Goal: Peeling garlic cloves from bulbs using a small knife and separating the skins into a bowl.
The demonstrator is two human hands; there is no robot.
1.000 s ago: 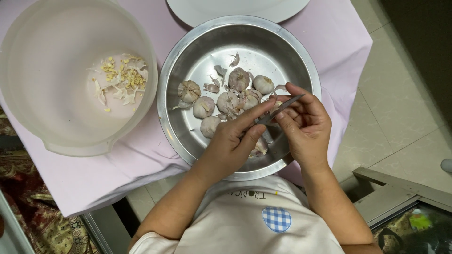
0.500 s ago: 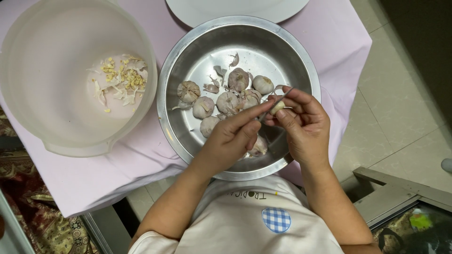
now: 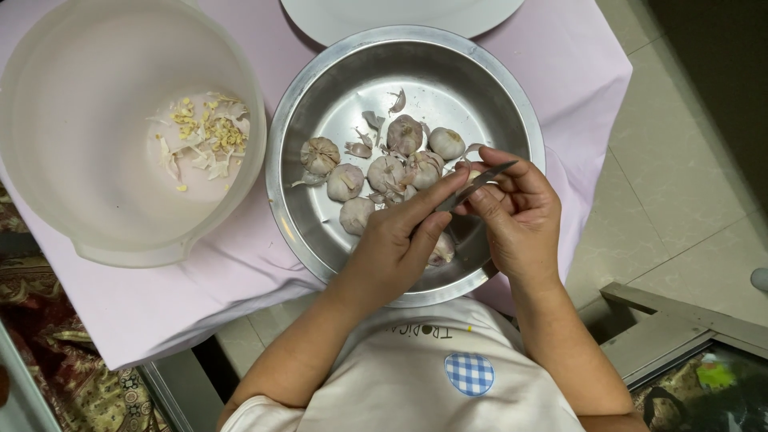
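- While both hands hover over the steel basin [image 3: 512, 104], the left hand [image 3: 396, 248] has its fingers curled around a small knife [image 3: 474, 186], index finger stretched out along the back of the thin blade.
- Knife tip points up and to the right, poking out just past the right hand's fingers.
- Over on the other side, the right hand [image 3: 520, 216] is pinched shut on a garlic piece [image 3: 470, 174], thumb and fingertips closed over it so only a pale sliver shows; the blade lies right against it.
- Both hands sit above the near right part of the basin, touching each other at the fingers.
- Down in the basin, whole garlic bulbs [image 3: 388, 172] cluster around the middle, with loose flakes of papery skin scattered among them.
- One more garlic bulb [image 3: 442, 250] peeks out beneath the left hand, close to the near rim.
- Left of the basin, just beside it, stands a big translucent plastic bowl [image 3: 48, 120] with a small heap of garlic trimmings [image 3: 204, 136] on its floor.
- Both vessels rest on a pale pink cloth [image 3: 240, 280]; a white plate [image 3: 336, 24] shows at the top edge, beyond the basin.
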